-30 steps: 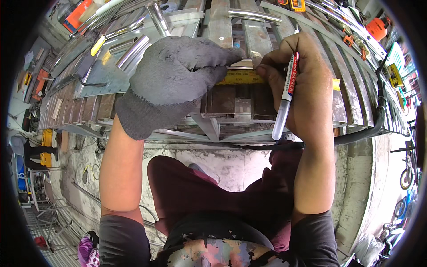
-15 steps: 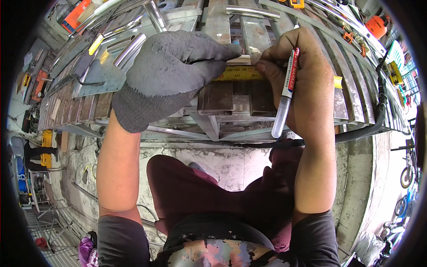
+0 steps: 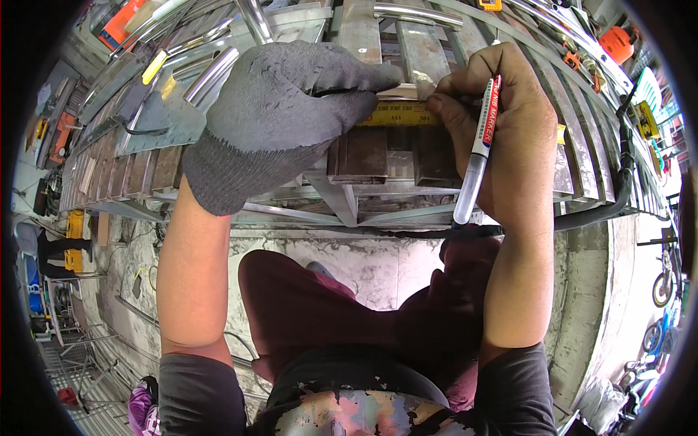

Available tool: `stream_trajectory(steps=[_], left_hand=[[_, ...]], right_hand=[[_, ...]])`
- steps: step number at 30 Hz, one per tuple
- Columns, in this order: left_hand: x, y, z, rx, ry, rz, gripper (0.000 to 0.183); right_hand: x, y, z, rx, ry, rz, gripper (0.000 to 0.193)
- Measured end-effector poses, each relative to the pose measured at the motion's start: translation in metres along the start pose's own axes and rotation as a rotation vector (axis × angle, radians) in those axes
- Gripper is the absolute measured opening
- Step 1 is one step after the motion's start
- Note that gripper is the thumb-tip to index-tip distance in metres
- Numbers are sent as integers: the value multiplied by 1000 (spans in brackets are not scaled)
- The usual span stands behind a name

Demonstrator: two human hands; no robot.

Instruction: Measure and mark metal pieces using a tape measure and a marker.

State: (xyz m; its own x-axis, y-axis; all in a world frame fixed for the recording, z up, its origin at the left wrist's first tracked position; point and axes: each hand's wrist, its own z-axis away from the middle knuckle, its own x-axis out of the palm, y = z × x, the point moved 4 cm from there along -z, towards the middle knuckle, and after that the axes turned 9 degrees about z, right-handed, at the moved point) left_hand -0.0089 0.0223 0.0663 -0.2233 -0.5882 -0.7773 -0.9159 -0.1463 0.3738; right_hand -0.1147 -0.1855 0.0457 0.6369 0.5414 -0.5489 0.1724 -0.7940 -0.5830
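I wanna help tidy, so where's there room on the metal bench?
Brown and gray metal slats between the bare right hand and the thick black cable look mostly free, but gappy. It's crowded left of the gray-gloved left hand, where shiny silver tubes lie.

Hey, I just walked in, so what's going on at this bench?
A person is working at a slatted metal bench with a yellow tape measure laid out beside a shiny metal piece. The gloved left hand is at the tape's left part; its exact grip is hidden. The bare right hand has its thumb at the tape farther right and holds a white-and-red marker, clear end toward the person.
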Motion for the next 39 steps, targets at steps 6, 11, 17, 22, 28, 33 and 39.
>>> stream_trajectory(steps=[6, 11, 17, 22, 28, 33, 39], left_hand=[[2, -7, 2, -197, 25, 238, 25], [4, -10, 2, -174, 66, 233, 27], [2, -7, -1, 20, 61, 31, 28], [-1, -10, 3, -123, 8, 185, 20], [0, -3, 0, -80, 24, 172, 20], [1, -7, 2, -315, 21, 301, 24], [2, -8, -2, -273, 22, 309, 29]], right_hand=[[0, 1, 0, -4, -6, -14, 35], [-1, 2, 3, -36, -12, -13, 35], [-9, 4, 0, -153, 215, -3, 23], [-16, 5, -2, -369, 296, -143, 65], [-11, 0, 1, -373, 204, 11, 26], [-9, -2, 8, -151, 135, 119, 34], [-10, -1, 7, -120, 112, 123, 36]])
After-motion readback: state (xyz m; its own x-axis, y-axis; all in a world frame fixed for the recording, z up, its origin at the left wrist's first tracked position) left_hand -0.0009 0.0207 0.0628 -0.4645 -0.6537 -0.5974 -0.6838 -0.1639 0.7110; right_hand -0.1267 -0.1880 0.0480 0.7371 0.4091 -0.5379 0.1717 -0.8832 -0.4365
